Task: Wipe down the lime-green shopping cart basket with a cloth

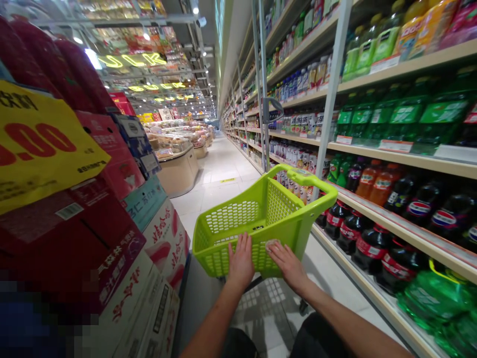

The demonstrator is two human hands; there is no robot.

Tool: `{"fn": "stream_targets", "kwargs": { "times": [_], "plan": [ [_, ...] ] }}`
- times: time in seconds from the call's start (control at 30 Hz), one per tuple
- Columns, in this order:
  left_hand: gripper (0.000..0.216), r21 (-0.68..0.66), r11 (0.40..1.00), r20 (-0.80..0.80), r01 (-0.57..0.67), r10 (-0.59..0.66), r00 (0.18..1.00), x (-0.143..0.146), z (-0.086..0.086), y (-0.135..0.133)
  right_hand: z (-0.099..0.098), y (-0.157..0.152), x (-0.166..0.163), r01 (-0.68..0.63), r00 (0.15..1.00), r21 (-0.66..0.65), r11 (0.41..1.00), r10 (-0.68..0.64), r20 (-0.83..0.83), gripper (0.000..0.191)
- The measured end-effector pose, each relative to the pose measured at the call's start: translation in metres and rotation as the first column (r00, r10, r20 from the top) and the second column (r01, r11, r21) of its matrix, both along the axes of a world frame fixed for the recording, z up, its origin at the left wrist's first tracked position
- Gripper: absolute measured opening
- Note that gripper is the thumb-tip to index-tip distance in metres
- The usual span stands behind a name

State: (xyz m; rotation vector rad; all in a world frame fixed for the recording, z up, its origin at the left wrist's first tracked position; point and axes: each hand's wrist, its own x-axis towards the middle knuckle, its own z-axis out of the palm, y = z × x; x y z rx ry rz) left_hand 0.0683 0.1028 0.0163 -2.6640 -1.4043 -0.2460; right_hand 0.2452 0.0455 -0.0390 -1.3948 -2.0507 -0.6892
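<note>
- The green basket (261, 219) stands in the aisle, right in front of the person. Nothing shows inside it.
- The left hand (241, 261) lies flat on its near wall, fingers spread, not gripping.
- The right hand (286, 263) rests beside it on the same wall, fingers loose too.
- Shelves (402, 159) on the right hold soda bottles (372, 243).
- Red boxes (112, 238) are stacked on the left.
- The floor (219, 179) is pale tile, running far back.
</note>
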Motion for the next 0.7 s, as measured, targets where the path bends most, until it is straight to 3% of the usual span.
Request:
{"fn": "stream_targets", "kwargs": {
  "times": [0.07,0.23,0.43,0.6,0.7],
  "plan": [
    [0.069,-0.006,1.000,0.000,-0.005,0.005,1.000,0.001,0.002,-0.001,0.001,-0.007,0.005,0.013,1.000,0.002,1.000,-0.013,-0.025,0.055],
    [0.069,0.008,0.999,0.049,0.033,-0.033,0.998,0.016,0.013,-0.006,0.031,-0.008,0.019,0.102,0.988,0.091,0.991,-0.089,-0.129,0.051],
    [0.067,0.003,0.994,0.050,0.106,-0.106,0.993,0.029,0.011,-0.010,0.014,-0.017,0.035,0.119,0.993,-0.016,0.993,-0.119,-0.015,0.048],
    [0.065,0.030,0.996,0.078,0.087,-0.089,0.993,0.036,0.018,-0.010,0.048,-0.017,0.049,0.188,0.980,0.124,0.974,-0.177,-0.093,0.044],
    [0.066,0.027,0.994,0.065,0.110,-0.112,0.992,0.044,0.023,-0.009,0.046,-0.015,0.055,0.170,0.985,0.141,0.975,-0.165,-0.041,0.044]
  ]
}}
